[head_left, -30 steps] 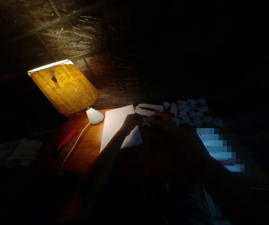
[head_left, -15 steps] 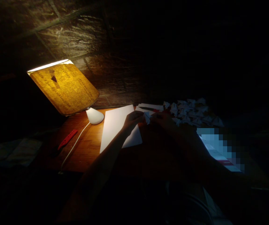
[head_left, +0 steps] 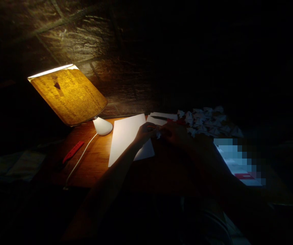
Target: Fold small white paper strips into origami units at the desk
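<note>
We seem to be in a home — a lamp (head_left: 103,126) with a printed shade (head_left: 71,98), a wooden desk (head_left: 94,158), a stone-like wall (head_left: 82,44).

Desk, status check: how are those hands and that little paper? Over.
Left hand, right hand: close together, pinching small white paper between them. Folded papers clustered rightward. Deep shadow dims the view.

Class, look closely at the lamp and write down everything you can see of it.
The lamp is lit and stands on the left part of the wooden table, before a stone-like wall. Its yellow-brown shade, perhaps paper or fabric, bears dark print and a dark triangular mark, with a bright upper rim. Below is a smooth, rounded white base, resting on the table. A white cord runs toward the near edge. In this view the lamp appears tilted.
</note>
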{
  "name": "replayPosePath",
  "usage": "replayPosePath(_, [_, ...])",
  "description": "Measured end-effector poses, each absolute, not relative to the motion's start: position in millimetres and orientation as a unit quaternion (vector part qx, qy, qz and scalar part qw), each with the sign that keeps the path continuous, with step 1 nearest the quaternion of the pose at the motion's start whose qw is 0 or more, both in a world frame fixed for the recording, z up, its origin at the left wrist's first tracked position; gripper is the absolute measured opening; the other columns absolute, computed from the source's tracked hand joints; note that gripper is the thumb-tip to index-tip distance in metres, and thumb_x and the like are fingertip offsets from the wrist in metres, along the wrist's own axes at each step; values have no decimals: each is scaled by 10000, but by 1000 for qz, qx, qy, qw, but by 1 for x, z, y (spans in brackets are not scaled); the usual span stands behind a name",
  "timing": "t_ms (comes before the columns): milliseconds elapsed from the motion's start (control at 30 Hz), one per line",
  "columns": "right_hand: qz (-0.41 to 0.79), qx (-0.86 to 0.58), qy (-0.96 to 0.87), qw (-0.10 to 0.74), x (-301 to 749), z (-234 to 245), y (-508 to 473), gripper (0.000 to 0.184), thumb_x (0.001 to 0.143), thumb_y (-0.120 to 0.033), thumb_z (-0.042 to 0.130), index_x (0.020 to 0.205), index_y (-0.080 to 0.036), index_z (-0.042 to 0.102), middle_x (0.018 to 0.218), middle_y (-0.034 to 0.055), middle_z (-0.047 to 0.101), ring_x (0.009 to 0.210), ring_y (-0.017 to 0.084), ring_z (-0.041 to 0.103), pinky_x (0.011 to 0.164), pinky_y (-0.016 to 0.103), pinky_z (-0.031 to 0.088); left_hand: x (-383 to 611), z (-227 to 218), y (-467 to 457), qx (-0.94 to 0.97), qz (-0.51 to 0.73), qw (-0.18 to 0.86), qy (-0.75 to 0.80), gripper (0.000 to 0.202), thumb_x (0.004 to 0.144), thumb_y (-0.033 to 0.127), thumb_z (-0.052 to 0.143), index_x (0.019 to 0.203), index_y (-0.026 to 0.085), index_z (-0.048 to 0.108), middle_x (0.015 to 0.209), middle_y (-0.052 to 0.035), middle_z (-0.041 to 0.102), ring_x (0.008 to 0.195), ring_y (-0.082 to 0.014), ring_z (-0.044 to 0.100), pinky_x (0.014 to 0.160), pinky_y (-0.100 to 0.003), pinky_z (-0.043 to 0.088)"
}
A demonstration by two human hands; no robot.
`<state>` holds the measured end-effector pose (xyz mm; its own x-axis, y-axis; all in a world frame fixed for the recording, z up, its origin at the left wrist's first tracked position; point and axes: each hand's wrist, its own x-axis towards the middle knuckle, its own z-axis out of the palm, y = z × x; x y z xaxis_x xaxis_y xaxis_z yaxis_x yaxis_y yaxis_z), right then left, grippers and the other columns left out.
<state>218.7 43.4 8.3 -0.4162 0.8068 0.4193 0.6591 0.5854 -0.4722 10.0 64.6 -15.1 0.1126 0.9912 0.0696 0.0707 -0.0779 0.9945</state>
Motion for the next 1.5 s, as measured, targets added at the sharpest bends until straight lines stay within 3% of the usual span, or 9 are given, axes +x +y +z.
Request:
replayPosePath(133, [85,-480,-836,251,218,15,39,170,963,-274,662,1074,-211,775,1145,110,758,1032,255,686,816,315,475,1,-7,62,685,452,279,498,208,775,197,807,935,176,676,994,-65,735,814,-155,694,669,-244,557])
replayPosePath(267, [97,-488,-846,194,218,20,37,218,963,-298,673,1132,-207,776,1155,100,760,1029,245,678,812,305,446,-2,2,55,821,366,151,411,159,883,133,673,1021,182,733,1094,-92,745,1020,-213,720,902,-354,610])
replayPosePath(367, [89,-490,-851,166,219,23,37,277,1008,-348,618,1188,-201,769,1119,105,756,1006,248,679,777,310,420,5,3,49,865,304,155,369,174,943,134,611,1050,190,735,1093,-88,769,1019,-222,738,924,-377,613])
replayPosePath(500, [81,-488,-856,150,222,21,40,286,1010,-397,624,1118,-183,780,1109,119,747,995,249,675,759,311,399,7,3,46,874,278,160,366,185,928,144,636,1077,197,733,1099,-87,788,1031,-238,752,930,-388,621])
replayPosePath(633, [97,-462,-868,154,227,16,45,235,956,-353,696,1099,-186,778,1105,103,752,1027,250,678,790,307,408,2,6,48,888,264,157,342,211,880,172,694,1088,186,727,1171,-106,789,1088,-260,755,968,-407,613])
replayPosePath(900, [99,-457,-870,158,229,11,49,231,981,-317,647,1101,-173,783,1101,116,778,994,250,697,811,323,423,1,8,47,891,259,164,335,320,843,237,783,1147,191,698,1189,-116,782,1108,-281,746,980,-449,606])
replayPosePath(1133, [97,-471,-863,156,227,15,48,228,975,-328,654,1080,-188,801,1077,107,796,955,237,699,767,311,418,3,7,46,888,249,144,359,182,890,194,699,1068,187,733,1134,-99,805,1052,-263,769,947,-405,616])
replayPosePath(1500, [92,-468,-863,164,228,17,45,265,925,-375,737,1120,-203,787,1122,95,783,1005,250,698,759,311,410,6,3,48,871,267,126,394,226,923,168,636,1102,189,773,1069,-85,831,960,-229,795,886,-358,637])
